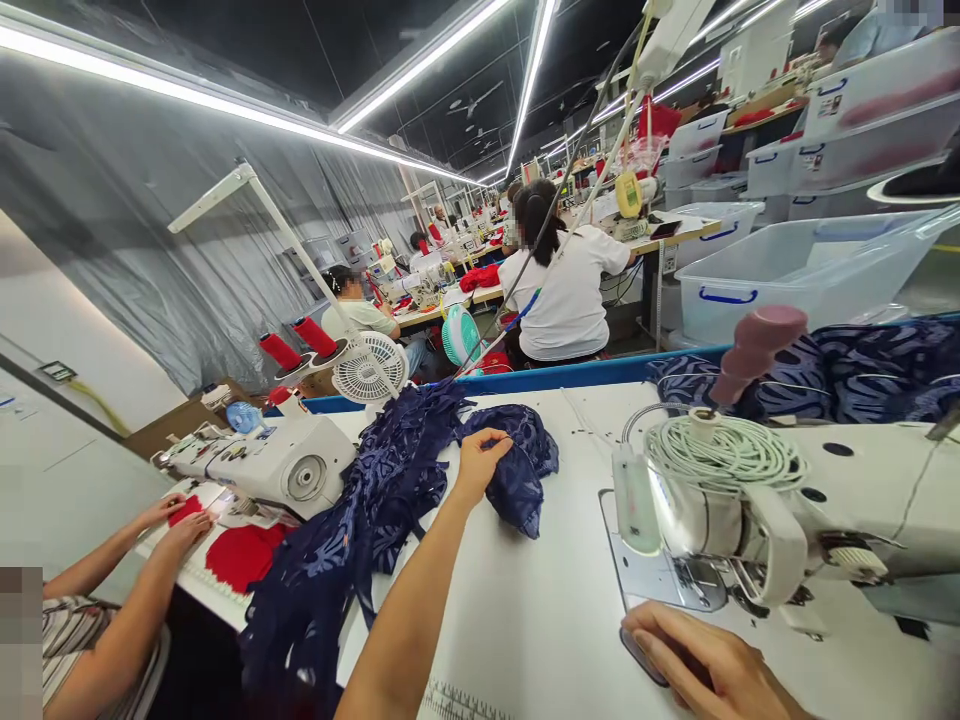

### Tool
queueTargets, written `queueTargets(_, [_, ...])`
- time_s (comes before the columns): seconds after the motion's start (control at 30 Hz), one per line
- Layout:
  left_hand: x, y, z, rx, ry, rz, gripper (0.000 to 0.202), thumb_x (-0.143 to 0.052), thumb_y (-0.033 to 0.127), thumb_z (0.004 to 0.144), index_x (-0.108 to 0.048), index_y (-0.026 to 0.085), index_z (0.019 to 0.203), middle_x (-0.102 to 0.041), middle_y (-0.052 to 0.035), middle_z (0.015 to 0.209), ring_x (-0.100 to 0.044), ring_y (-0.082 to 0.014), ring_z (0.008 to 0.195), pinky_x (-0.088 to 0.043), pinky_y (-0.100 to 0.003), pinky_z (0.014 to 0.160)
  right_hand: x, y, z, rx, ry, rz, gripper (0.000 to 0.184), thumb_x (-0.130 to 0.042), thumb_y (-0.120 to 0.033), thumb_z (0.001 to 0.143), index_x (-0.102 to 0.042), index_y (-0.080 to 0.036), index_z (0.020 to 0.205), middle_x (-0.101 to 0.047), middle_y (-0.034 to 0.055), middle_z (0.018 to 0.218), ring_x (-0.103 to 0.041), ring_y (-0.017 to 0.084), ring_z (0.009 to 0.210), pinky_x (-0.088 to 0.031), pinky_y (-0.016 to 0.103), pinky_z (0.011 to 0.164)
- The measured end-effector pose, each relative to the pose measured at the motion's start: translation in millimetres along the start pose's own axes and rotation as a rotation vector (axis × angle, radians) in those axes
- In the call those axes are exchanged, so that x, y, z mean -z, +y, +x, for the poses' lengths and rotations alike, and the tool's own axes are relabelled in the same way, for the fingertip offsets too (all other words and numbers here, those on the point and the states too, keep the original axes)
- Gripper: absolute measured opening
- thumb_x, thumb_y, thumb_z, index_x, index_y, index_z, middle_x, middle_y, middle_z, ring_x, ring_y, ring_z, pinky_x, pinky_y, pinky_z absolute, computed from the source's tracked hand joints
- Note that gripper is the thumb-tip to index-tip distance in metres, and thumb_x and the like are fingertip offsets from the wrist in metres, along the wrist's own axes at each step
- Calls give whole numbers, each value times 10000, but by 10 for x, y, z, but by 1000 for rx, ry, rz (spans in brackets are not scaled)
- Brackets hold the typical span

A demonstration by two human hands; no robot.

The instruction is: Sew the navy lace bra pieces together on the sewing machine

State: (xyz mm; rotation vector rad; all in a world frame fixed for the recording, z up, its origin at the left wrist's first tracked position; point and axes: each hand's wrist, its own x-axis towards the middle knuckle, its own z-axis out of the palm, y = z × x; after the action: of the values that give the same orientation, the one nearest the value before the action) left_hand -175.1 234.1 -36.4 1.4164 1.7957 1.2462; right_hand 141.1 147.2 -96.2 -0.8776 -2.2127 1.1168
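My left hand [480, 462] reaches far across the white sewing table [540, 620] and pinches a dark blue patterned fabric piece [517, 470] at its top edge. A long heap of the same blue fabric [352, 540] trails off the table's left edge. My right hand [705, 665] lies curled, palm down, on the table at the bottom right. It covers a small dark object that I cannot make out, just in front of the sewing machine's needle plate [660, 575]. The white sewing machine [787, 500] stands to the right.
More blue fabric [862, 365] is piled behind the machine, with a pink thread cone [754, 345] on top. At the left a co-worker's hands [176, 520] work red fabric at another machine [270, 460]. Other people sit at benches ahead. Plastic bins [787, 270] stand at the right.
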Motion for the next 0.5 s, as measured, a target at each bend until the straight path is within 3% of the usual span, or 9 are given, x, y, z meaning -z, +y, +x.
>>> queueTargets(0.2, [255, 96, 51, 15, -41, -61, 359, -638, 376, 972, -608, 159, 1257, -625, -91, 1263, -646, -252, 1080, -573, -448, 906, -11, 35, 6, -4, 1, -10, 375, -437, -558, 988, -652, -268, 884, -698, 11, 864, -660, 181, 789, -505, 257, 731])
queueTargets(0.5, [231, 143, 63, 42, -175, -30, 366, -635, 372, 975, -598, 165, 1274, -618, -98, 1276, -646, -246, 1082, -573, -448, 906, -14, -43, -3, 44, 52, -33, 336, -446, -512, 992, -643, -272, 864, -693, -4, 820, -657, 171, 731, -503, 252, 690])
